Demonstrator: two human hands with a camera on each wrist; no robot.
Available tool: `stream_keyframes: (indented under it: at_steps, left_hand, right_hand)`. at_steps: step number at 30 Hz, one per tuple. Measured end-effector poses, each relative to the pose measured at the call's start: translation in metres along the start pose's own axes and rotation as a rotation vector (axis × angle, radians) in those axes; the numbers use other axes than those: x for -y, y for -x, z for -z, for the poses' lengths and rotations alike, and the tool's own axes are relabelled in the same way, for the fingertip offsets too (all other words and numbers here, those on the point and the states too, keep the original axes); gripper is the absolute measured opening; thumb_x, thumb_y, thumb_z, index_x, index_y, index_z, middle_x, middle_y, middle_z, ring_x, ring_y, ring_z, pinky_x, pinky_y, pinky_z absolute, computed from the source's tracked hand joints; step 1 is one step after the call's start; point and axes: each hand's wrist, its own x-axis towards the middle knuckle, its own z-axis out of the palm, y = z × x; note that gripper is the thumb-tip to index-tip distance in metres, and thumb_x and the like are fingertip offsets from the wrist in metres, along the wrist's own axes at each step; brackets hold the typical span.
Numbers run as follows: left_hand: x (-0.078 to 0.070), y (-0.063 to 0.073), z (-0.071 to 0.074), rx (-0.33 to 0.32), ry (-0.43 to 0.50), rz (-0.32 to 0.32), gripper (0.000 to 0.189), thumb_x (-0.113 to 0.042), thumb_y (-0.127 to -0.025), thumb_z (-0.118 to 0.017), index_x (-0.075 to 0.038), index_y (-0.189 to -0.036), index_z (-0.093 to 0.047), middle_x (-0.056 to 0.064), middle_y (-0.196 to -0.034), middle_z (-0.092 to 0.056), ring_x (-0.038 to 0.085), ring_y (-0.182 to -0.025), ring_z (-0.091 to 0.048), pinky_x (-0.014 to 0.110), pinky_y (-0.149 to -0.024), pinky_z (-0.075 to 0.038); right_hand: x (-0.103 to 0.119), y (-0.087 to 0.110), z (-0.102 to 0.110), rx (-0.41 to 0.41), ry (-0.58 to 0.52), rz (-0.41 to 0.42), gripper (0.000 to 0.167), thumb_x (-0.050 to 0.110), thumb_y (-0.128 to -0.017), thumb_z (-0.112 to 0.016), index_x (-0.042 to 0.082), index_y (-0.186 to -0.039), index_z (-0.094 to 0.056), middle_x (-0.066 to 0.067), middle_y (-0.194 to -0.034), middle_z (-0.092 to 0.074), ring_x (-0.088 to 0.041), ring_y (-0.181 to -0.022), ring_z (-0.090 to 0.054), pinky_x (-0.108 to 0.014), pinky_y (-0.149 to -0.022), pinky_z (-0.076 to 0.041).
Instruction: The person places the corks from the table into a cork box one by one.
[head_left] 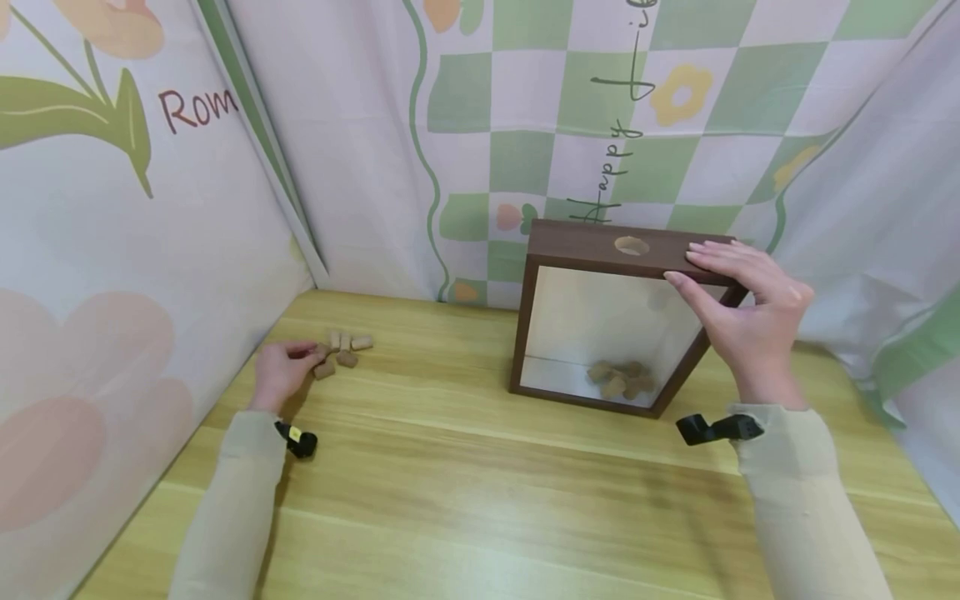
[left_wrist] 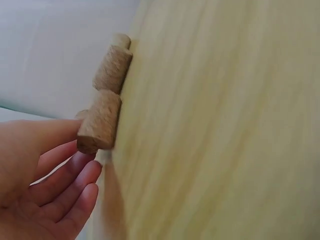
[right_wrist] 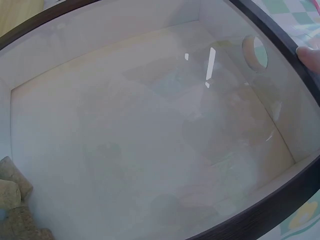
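Observation:
At the table's left side my left hand [head_left: 281, 372] pinches a cork [head_left: 322, 348] between thumb and fingertips, at the edge of a small group of loose corks [head_left: 347, 358]. Up close in the left wrist view, two corks [left_wrist: 101, 120] lie end to end by the fingertips, partly hiding another behind. My right hand [head_left: 757, 304] grips the top right corner of a dark wooden shadow box [head_left: 573, 246], thumb on the front edge and fingers over the top. The box stands upright with a clear front and a round hole [head_left: 632, 246] in its top. Several corks [head_left: 618, 382] lie inside, at the bottom.
The wood-grain table [head_left: 450, 483] meets a white printed curtain [head_left: 360, 167] on the left and a green checked one [head_left: 585, 92] behind. Black wrist cameras [head_left: 720, 428] sit on both sleeves.

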Motion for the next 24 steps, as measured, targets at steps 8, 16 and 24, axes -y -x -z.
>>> stream_keyframes:
  at_steps: [8,16,24]
  left_hand:
    - [-0.022,0.010,-0.002,-0.017,0.425,0.118,0.046,-0.013,-0.096,-0.072,0.003,-0.137,-0.060,0.021,-0.125,-0.064,0.031,-0.115,-0.061,0.038,-0.091,-0.056]
    - [-0.054,0.013,-0.004,-0.089,0.261,-0.027,0.036,-0.020,-0.096,-0.075,-0.001,-0.126,-0.070,0.016,-0.117,-0.070,0.024,-0.102,-0.065,0.018,-0.078,-0.053]
    - [-0.078,0.014,-0.010,-0.111,0.201,-0.160,0.028,-0.018,-0.095,-0.076,-0.004,-0.119,-0.075,0.013,-0.110,-0.074,0.026,-0.101,-0.071,0.015,-0.076,-0.052]
  right_hand:
    - [0.001,0.000,-0.001,-0.008,0.006,0.004,0.035,0.029,-0.076,-0.093,0.003,-0.097,-0.082,-0.016,-0.100,-0.076,-0.016,-0.105,-0.070,-0.042,-0.104,-0.047]
    - [0.011,-0.001,-0.003,-0.038,0.000,0.016,0.034,0.028,-0.077,-0.092,0.001,-0.096,-0.081,-0.017,-0.098,-0.076,-0.019,-0.104,-0.071,-0.042,-0.103,-0.048]
    - [0.001,0.001,-0.002,-0.025,0.007,0.000,0.034,0.028,-0.076,-0.093,0.003,-0.096,-0.082,-0.016,-0.099,-0.076,-0.018,-0.104,-0.070,-0.040,-0.103,-0.048]
